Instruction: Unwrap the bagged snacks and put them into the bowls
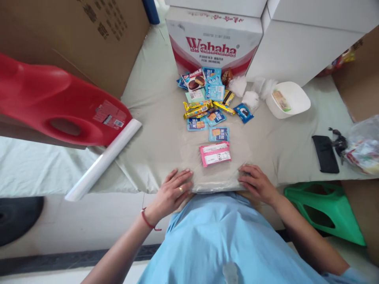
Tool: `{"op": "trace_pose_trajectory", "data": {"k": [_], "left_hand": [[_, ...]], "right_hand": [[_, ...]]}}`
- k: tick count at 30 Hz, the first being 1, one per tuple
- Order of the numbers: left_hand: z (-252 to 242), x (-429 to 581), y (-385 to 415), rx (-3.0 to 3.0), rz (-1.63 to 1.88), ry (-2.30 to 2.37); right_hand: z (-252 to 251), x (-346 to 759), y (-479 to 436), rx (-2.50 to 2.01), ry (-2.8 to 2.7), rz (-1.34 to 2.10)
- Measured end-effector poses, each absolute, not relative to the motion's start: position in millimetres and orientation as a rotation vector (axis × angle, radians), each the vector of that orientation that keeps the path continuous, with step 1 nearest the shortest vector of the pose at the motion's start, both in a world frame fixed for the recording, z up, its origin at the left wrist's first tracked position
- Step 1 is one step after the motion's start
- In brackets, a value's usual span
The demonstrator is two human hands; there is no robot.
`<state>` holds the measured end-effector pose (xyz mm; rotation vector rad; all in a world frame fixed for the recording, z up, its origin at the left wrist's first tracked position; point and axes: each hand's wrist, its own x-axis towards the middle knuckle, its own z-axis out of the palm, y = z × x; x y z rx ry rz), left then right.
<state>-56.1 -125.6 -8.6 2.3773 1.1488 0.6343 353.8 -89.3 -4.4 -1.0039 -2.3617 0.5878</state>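
Note:
A clear plastic sheet (219,173) lies flat on the pale cloth at the near table edge. A pink snack packet (215,153) rests on it. My left hand (173,192) lies on the sheet's near left corner, fingers spread flat, a ring on one finger. My right hand (257,182) presses its near right corner, fingers curled slightly down on the film. Beyond the sheet lies a pile of small snack packets (207,100) in blue, yellow and white wrappers.
A roll of clear film (103,159) lies at the left beside a red plastic stool (56,104). A Wahaha carton (214,39), white boxes and a white bowl (288,100) stand behind. A black phone (325,154), a plastic bag (363,146) and a green stool (325,209) are at right.

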Motion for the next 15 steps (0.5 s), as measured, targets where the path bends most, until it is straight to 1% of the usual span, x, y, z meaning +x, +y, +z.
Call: {"op": "trace_pose_trajectory", "data": {"k": [2,5,9,12,15], "left_hand": [[-6,-58,-117,2.256,0.709,1.182],[4,-59,-97,2.006,0.750,1.290],[16,-53,-63,1.711,0.716,1.480],[13,-44,-41,1.598,0.740,1.669],[5,-37,-30,1.469,0.914,1.837]], "right_hand": [[-2,351,-81,-0.970,-2.335,0.649],[18,348,-56,-0.958,-2.319,0.797],[43,342,-10,-1.121,-2.283,0.906],[42,330,27,-1.285,-2.224,0.994],[30,318,51,-1.440,-2.232,1.050]]}}
